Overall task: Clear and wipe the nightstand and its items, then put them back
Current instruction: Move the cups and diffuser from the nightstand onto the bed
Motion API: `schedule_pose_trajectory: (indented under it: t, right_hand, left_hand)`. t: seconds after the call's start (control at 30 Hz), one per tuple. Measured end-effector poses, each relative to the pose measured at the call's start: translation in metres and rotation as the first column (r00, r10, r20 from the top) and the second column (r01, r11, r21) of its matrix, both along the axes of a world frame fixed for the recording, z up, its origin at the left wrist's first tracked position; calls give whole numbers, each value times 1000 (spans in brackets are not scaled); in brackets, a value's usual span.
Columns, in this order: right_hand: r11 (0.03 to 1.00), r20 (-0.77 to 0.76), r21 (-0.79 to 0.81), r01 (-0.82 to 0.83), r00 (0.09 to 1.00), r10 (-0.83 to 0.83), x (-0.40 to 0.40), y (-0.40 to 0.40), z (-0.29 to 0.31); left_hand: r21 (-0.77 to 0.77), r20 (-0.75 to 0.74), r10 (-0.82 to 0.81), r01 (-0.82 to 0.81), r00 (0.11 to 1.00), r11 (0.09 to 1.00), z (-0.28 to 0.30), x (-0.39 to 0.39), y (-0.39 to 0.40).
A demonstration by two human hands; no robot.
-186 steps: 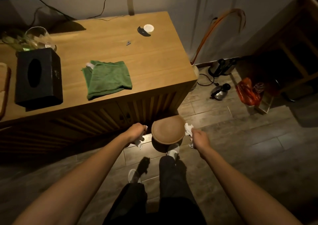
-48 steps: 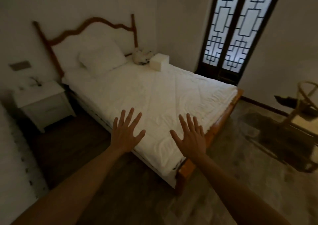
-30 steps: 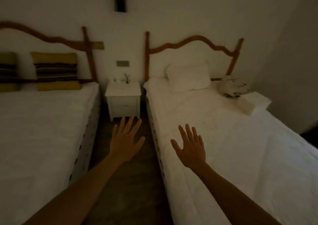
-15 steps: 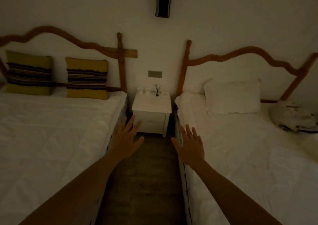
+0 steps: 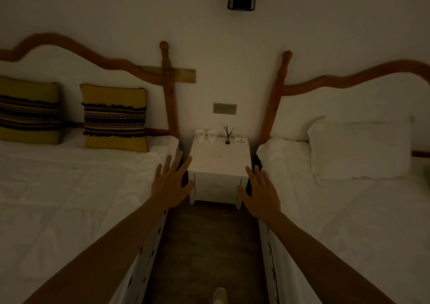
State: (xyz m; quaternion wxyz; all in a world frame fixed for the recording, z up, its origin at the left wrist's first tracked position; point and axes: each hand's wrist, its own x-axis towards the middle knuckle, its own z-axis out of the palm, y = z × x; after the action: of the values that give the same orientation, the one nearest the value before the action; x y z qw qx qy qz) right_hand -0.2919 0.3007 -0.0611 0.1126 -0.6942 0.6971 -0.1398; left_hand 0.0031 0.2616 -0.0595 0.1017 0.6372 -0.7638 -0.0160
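While both arms reach forward down a dim aisle between two beds, the left hand (image 5: 171, 184) and the right hand (image 5: 260, 193) hover palm-down with fingers spread wide, holding nothing. The white nightstand (image 5: 220, 164) stands at the far end of the aisle against the wall, fitted between the left bed (image 5: 69, 199) and the right bed (image 5: 349, 210), with only narrow dark gaps at either side of it. The left hand overlaps the nightstand's front left corner in the view, the right hand its front right corner; whether either touches it cannot be told. On the tabletop, everything sits along the back edge: two white cups (image 5: 206, 135) side by side at the back left, a small dark bottle with thin sticks (image 5: 228, 136) near the middle, and a small pale item (image 5: 240, 141) at the back right, too small to make out. The front part of the tabletop is bare. The strip of dark floor (image 5: 209, 245) between the mattress edges runs straight to the nightstand's feet, and the tip of a pale shoe (image 5: 220, 295) shows at the bottom of the frame. Two striped yellow cushions (image 5: 114, 117) lean at the left headboard, a white pillow (image 5: 360, 148) lies on the right bed, and a switch plate (image 5: 225, 108) sits on the wall above the nightstand.
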Motion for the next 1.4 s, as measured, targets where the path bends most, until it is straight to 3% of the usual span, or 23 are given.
schedule_pose_trajectory:
  t: [0.1,0.33,0.43,0.83,1.0,1.2,1.4]
  right_hand:
    - [995,77,93,-38,997,30,-3,-81,-11]
    - [987,103,131,-92,992,78,-1,-236,-19]
    - [985,24,140,-97,995,95,7,-301,-26]
    - [976,-11,209,-63,998,67,52,-546,-99]
    - [939,101,342,-40,995,6,72,-597,-137]
    - [859,117,510,-40,993,-24,77,-648,-196]
    - [868,185,496,19,974,-127,79,-719,-254]
  left_hand:
    - [56,-11,33,-32,999,998,-6,-2,-74]
    - [120,-87,90,-80,992,990,-16,3,-205]
    - [153,-84,119,-105,989,983,-25,13,-259]
    - [314,-101,135,-97,986,945,-102,47,-491]
    - [397,-134,190,-124,973,910,-141,50,-542]
    - [599,-175,329,-165,928,784,-192,42,-585]
    - [573,-284,395,-176,874,800,-235,27,-629]
